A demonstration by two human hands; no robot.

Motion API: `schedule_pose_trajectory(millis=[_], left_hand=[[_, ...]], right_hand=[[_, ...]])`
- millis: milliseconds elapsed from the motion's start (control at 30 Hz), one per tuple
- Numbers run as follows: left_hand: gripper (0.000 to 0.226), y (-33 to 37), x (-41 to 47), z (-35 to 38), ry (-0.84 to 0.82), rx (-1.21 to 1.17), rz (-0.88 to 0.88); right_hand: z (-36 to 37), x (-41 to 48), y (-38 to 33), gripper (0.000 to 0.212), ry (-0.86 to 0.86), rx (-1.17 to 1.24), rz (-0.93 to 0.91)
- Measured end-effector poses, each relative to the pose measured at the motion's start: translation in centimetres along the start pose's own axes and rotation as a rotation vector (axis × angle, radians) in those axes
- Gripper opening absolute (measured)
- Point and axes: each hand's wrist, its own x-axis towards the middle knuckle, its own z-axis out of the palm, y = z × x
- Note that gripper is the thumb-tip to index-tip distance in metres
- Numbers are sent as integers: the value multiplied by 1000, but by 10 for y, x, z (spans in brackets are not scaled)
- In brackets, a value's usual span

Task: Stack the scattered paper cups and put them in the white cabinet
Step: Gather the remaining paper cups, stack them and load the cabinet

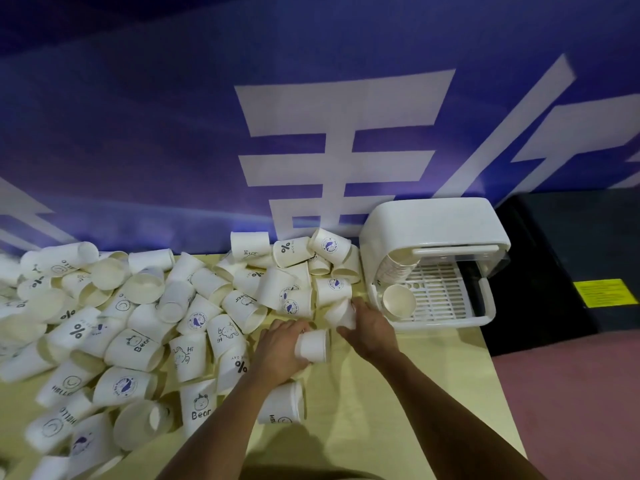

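paper cups [138,323] lie in a loose heap across the left and middle of the yellow table [398,393], most on their sides, mouths pointing every which way. the job looks to be in its early part: the white cabinet [433,223] stands open at the table's far right corner. inside it a stack [391,268] leans along the left wall and a single cup [398,301] sits on the rack, mouth turned up toward the camera. dozens remain scattered outside. just in front of the cabinet, the left hand [277,351] curls around a sideways cup [313,346], its long axis running left to right and its mouth facing right. whether it is one cup or a few nested cannot be told. the right hand [370,327], close beside it, grips another cup [341,315] at the heap's near edge; the fingers hide which way that one points. by the look of it, the two are about to be nested before going into the cabinet.
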Motion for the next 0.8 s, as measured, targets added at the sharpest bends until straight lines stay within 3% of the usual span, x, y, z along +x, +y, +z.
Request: schedule_pose_trajectory(millis=[200,333,500,800], left_hand=[[70,8,-1,-12,77,-137,-2],[69,18,-2,-21,125,-284,-20],[62,38,0,-32,189,-505,-100],[52,51,1,-31,129,-572,-131]], right_hand=[[-25,-9,-8,66,147,308,-73],[-50,-20,-3,76,304,610,-18],[-70,-30,23,67,509,590,21],[-63,-45,51,62,527,559,75]])
